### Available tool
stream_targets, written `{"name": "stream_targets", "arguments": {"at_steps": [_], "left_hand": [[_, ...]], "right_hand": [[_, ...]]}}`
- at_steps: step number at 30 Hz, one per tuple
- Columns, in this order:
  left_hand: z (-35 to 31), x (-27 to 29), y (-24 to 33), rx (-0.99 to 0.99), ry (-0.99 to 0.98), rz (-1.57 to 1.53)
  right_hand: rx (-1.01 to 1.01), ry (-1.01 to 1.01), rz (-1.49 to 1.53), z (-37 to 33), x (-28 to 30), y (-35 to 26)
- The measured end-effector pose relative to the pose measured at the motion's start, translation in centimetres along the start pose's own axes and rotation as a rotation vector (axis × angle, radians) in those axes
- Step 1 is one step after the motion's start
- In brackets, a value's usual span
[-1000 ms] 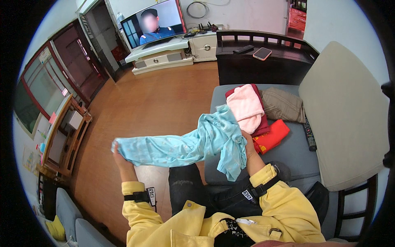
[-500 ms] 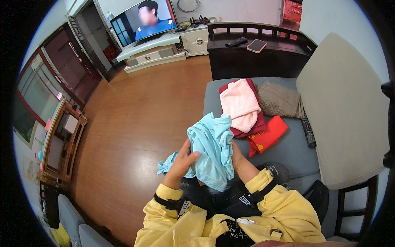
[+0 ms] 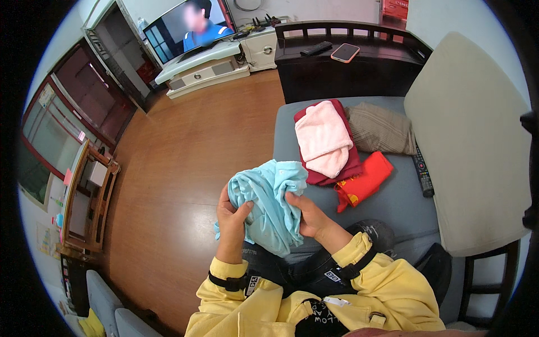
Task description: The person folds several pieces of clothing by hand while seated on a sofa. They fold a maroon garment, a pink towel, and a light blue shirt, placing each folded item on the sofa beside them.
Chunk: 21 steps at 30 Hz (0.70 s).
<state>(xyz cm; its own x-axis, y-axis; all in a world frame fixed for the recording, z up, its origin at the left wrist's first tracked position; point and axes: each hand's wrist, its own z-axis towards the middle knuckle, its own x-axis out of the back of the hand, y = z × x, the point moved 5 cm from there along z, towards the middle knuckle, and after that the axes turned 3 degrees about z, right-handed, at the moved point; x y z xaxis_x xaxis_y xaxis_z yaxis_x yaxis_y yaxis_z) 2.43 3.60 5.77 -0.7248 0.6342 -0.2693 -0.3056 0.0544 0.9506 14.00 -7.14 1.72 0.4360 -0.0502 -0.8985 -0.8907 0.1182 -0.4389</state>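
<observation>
A bunched light blue garment [image 3: 268, 210] of thin, soft cloth hangs over my lap, its exact kind hidden by the folds. My left hand [image 3: 231, 216] grips its left side, thumb on top and fingers behind the cloth. On the other side my right hand [image 3: 310, 216] pinches it with the thumb in front. Just beyond, on the grey seat, a folded pink towel [image 3: 323, 137] lies on top of a dark red folded cloth [image 3: 351, 160]. Beside them are a bright red cloth with yellow marks [image 3: 368, 177] and a brown checked cloth [image 3: 382, 128].
I sit on a grey sofa [image 3: 407, 216] with a beige back cushion [image 3: 469, 146]. A remote control [image 3: 423, 173] lies against that cushion. On the dark wooden armrest [image 3: 337, 78] are a phone [image 3: 345, 53] and another remote [image 3: 316, 49]. Wooden floor [image 3: 168, 185] stretches left toward a television [image 3: 188, 31].
The light blue garment has shifted left and been gathered into a tighter bundle. My right hand has come round from behind it, its thumb now showing in front. My left hand has moved slightly left.
</observation>
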Motion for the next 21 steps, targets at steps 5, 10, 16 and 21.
{"name": "stream_targets", "arguments": {"at_steps": [5, 10, 16, 21], "left_hand": [[-0.6, -1.3, 0.5, 0.064, -0.151, -0.153], [-1.2, -1.4, -0.7, 0.187, -0.213, 0.073], [-1.6, -1.0, -1.2, 0.160, -0.209, 0.182], [-1.4, -0.2, -0.1, 0.056, -0.149, -0.007]], "right_hand": [[-0.007, 0.203, 0.277, 0.5, 1.5, -0.9], [0.105, 0.276, 0.229, 0.6, 2.7, -1.5], [0.050, 0.248, 0.144, 0.5, 2.4, -0.9], [0.085, 0.261, 0.063, 0.6, 2.5, -1.2]]}}
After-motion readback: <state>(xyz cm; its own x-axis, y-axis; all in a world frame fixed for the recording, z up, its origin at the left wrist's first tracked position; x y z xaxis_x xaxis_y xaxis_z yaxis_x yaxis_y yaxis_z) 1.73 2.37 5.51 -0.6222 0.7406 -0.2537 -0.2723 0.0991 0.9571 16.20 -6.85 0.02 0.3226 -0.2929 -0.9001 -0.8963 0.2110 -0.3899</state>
